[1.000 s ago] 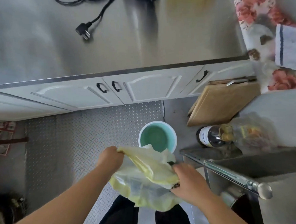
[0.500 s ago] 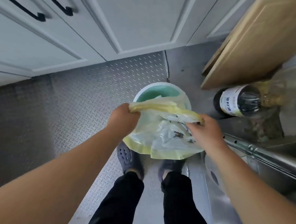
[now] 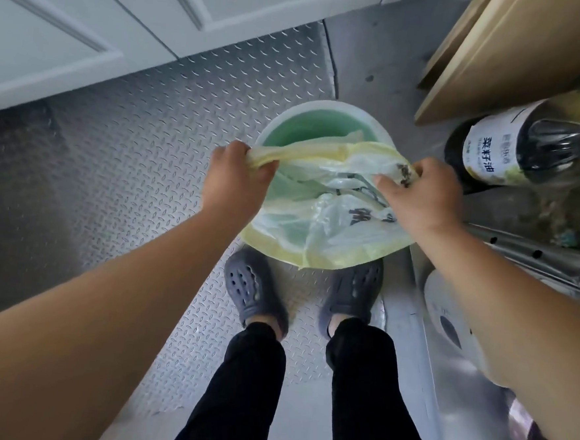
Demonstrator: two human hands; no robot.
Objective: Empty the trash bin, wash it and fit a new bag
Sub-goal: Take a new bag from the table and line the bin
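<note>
Bag [image 3: 333, 223], pale yellow, is stretched over the green bin [image 3: 317, 124] on the floor. Left hand [image 3: 238, 178] and right hand [image 3: 424, 195] each grip its rim, fingers curled tight. A dark bottle [image 3: 513, 149] stands just beside the bin.

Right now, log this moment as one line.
step: fitting bag | left hand: grips yellow bag | right hand: grips bag | green bin: upright on floor, bag over mouth

We see a floor [image 3: 121, 160] of grey metal tread plate. On it stands the trash bin [image 3: 327, 110], white-rimmed and green inside, just ahead of our two grey clogs [image 3: 252, 291]. To the right, a dark oil bottle [image 3: 513, 149] stands beside a leaning wooden board [image 3: 520, 53].
</note>
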